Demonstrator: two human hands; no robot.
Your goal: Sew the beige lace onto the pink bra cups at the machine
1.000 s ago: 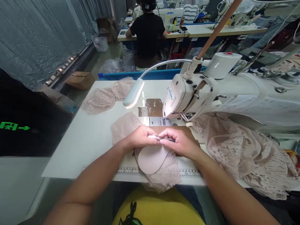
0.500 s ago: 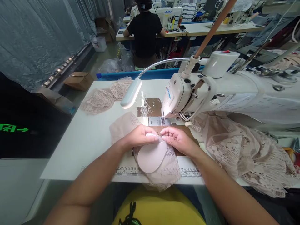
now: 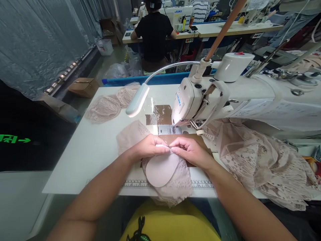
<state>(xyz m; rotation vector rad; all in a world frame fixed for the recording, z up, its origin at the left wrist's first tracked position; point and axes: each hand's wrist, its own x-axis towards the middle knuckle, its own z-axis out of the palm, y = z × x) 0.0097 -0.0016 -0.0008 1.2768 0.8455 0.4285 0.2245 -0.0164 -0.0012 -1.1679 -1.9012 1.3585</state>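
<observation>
Between both hands is a pale pink bra cup (image 3: 160,170), rounded and smooth, lying against beige lace fabric (image 3: 179,185) that drapes over the table's front edge. My left hand (image 3: 151,146) is closed, pinching the upper edge of the piece between thumb and fingers. Close beside it, my right hand (image 3: 188,149) pinches the same edge from the right, fingertips almost meeting those of the left. Whatever small detail sits between the fingertips is too fine to make out. A sheer beige part (image 3: 131,135) of the fabric spreads out to the left on the tabletop.
A white sewing machine (image 3: 190,100) stands just beyond my hands, with a lamp (image 3: 137,100) on a bendable neck. Beige lace cups (image 3: 105,108) lie at the table's left. Gathered lace fabric (image 3: 260,160) is heaped at right. A person (image 3: 155,36) sits ahead at another table.
My fingertips have come slightly closer together at the upper edge of the bra cup. Otherwise the hands and fabric stay in nearly the same place; the view has shifted slightly.
</observation>
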